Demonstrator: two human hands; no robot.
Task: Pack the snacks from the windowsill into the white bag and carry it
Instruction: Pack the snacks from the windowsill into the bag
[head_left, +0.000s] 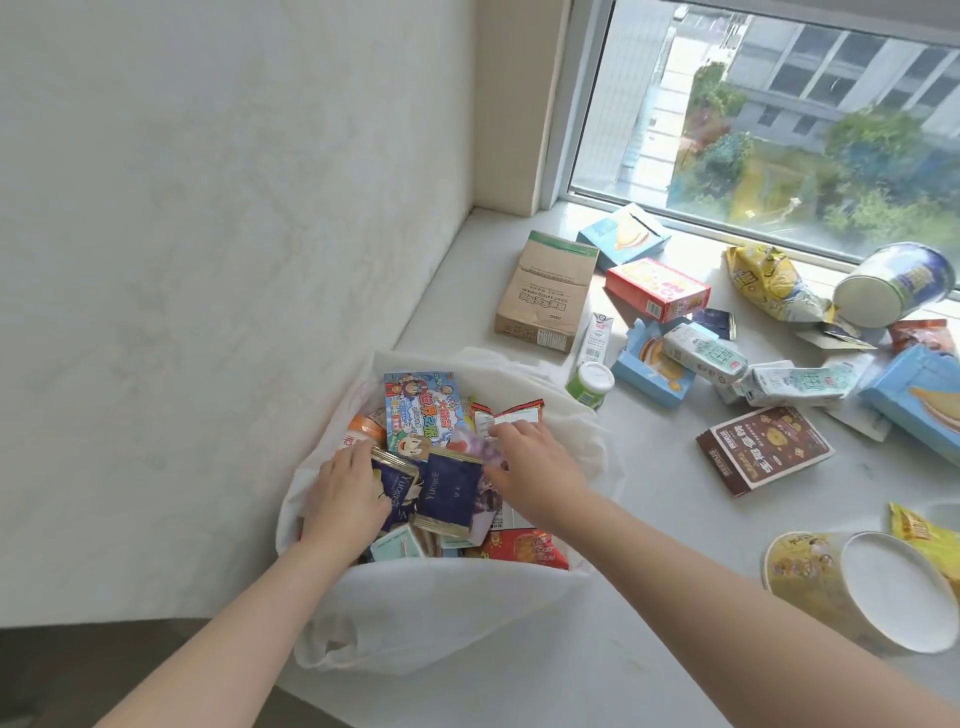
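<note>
Head-worn view, close, down onto windowsill (660, 457)

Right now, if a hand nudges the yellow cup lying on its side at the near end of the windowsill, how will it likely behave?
The yellow cup lies on its round side, so it would probably roll rather than slide. Its body tapers, so it would likely curve, not run straight. The windowsill looks smooth, offering little to stop it.

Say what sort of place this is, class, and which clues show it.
Probably an upper-floor room indoors: a deep windowsill beside a plain wall, and a window looking down on trees and buildings.
</note>
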